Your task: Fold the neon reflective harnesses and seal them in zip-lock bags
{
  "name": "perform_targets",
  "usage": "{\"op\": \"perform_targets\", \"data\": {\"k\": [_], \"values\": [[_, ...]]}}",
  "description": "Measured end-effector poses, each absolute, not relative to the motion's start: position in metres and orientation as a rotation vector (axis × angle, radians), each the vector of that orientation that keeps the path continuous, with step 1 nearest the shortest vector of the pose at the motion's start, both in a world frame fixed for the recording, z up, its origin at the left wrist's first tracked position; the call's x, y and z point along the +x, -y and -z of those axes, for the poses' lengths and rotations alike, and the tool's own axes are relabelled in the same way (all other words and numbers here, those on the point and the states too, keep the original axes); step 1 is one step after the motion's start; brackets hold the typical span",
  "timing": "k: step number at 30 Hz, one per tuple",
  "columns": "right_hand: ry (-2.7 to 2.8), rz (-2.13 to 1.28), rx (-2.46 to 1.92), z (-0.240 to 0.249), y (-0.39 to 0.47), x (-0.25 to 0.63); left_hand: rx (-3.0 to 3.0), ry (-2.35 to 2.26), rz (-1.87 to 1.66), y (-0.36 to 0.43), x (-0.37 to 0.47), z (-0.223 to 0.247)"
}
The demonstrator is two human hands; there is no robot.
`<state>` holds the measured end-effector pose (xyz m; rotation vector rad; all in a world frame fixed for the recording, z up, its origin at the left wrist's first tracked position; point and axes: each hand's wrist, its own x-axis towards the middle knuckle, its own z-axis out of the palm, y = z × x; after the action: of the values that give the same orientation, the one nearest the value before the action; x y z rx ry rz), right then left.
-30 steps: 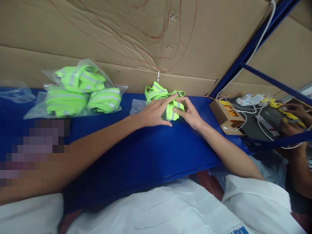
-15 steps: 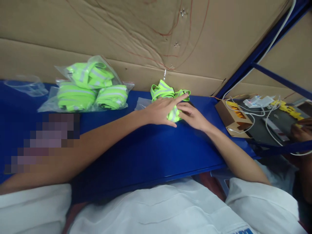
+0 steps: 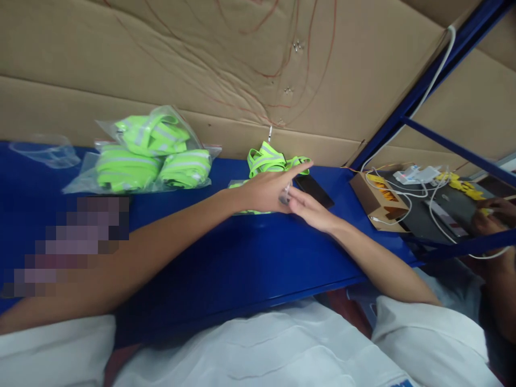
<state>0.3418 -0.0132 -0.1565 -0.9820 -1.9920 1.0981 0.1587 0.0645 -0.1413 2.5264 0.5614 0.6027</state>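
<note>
My left hand (image 3: 268,192) lies over a plastic bag (image 3: 237,184) with yellow-green strap in it, its index finger stretched out to the right; the other fingers are mostly hidden. My right hand (image 3: 308,208) is closed with thumb and fingertips on the bag's clear end, just right of my left palm. Behind my hands, a yellow-green reflective strap bundle (image 3: 266,159) lies against the cardboard. Three bagged bundles (image 3: 127,169) are piled at the left. A dark flat object (image 3: 314,191) lies beyond my right hand.
An open cardboard box (image 3: 379,207) stands at the right, with white cables around it. A blue metal frame (image 3: 455,145) rises there. Another person's hands (image 3: 494,215) hold something yellow. An empty clear bag (image 3: 44,152) lies far left, above a blurred-out patch on the blue table (image 3: 242,269).
The green strap seen between my hands is now covered; my right hand has closed on clear plastic beside my left palm. The dark flat object shows more fully.
</note>
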Motion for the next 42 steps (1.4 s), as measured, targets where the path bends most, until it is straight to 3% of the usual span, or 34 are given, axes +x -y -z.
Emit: {"op": "perform_targets", "data": {"k": [4,14,19,22,26,30,35,42], "values": [[1.907,-0.988,-1.005,0.156,0.005,0.352,2.489,-0.434,-0.439,-0.058,0.155,0.123],[1.942,-0.649,-0.77,0.119,0.026,0.37,2.718,-0.267,-0.224,-0.034,0.133,0.02],[2.234,0.274,-0.762,0.107,0.061,0.348,2.731,-0.609,-0.257,0.019,0.097,0.035],[2.263,0.396,-0.749,0.103,0.077,0.339,2.795,-0.799,-0.626,0.055,0.061,0.058],[2.357,0.149,-0.664,0.1,0.087,0.332,2.611,-0.981,-0.921,0.078,0.029,0.079],[2.32,-0.308,-0.671,0.109,0.074,0.328,1.944,-1.031,-1.088,0.058,0.031,0.107],[2.1,-0.779,-0.84,0.136,0.042,0.327,1.128,-0.945,-0.761,0.035,0.053,0.157],[1.587,-1.49,-1.266,0.156,0.03,0.324,1.108,-0.924,-0.828,0.036,0.054,0.166]]}}
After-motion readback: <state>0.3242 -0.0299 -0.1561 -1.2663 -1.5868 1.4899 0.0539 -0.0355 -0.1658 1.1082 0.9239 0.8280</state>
